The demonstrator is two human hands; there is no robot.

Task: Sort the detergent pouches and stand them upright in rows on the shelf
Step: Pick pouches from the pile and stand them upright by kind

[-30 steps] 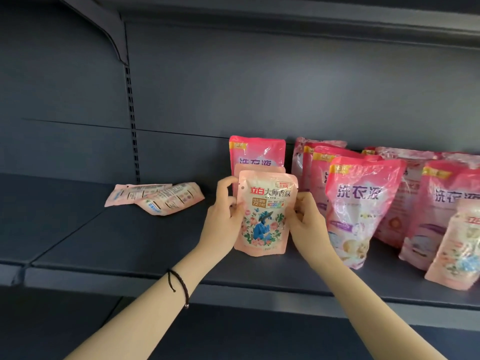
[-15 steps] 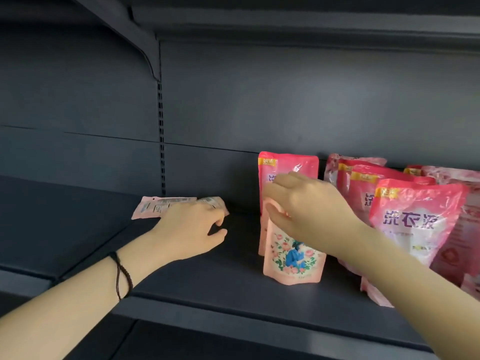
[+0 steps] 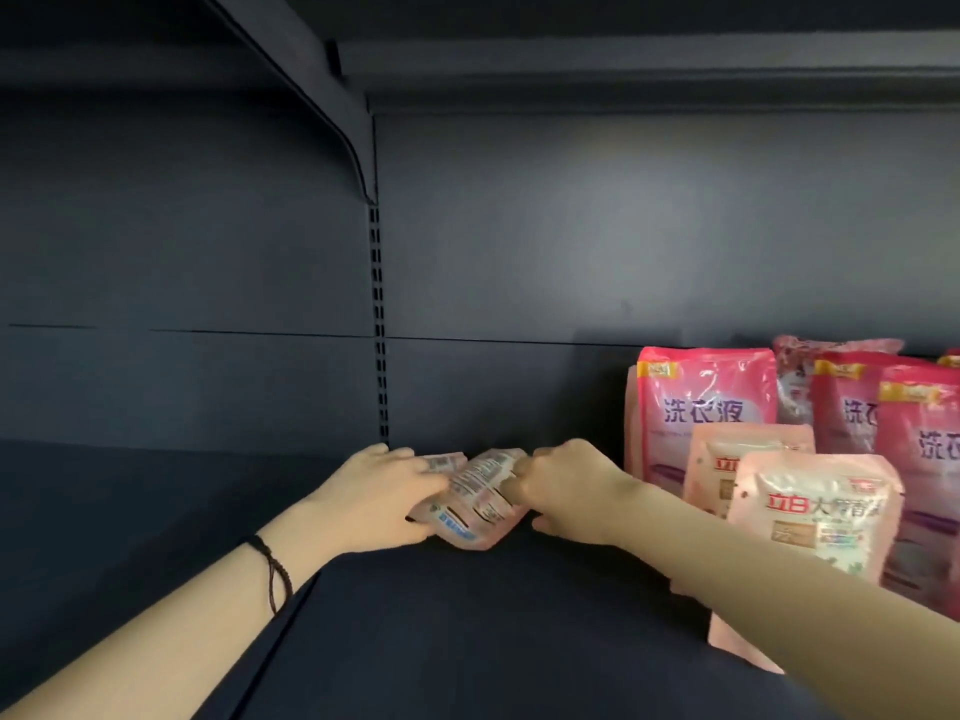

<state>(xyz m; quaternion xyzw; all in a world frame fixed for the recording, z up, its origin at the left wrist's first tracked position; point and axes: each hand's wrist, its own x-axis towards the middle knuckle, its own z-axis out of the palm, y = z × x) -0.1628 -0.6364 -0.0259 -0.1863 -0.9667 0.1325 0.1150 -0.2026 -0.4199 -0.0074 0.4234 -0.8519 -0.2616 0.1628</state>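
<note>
Two small pale pink pouches [image 3: 475,504] lie with their printed backs up at the back of the dark shelf [image 3: 467,615]. My left hand [image 3: 382,498] grips them from the left and my right hand [image 3: 563,493] grips them from the right. To the right, two small pale pink pouches [image 3: 815,511] stand upright one behind the other. Behind those stands a tall bright pink pouch [image 3: 704,402], with more bright pink pouches [image 3: 883,407] in rows beside it.
A slotted upright post [image 3: 378,324] runs down the shelf's back wall just behind my left hand. A bracket [image 3: 311,96] carries the shelf above. The left shelf section [image 3: 130,511] adjoins this one at a seam.
My right hand left the standing small pouch and crossed left to the lying pouches. My left hand has closed on them. The view has shifted left and closer.
</note>
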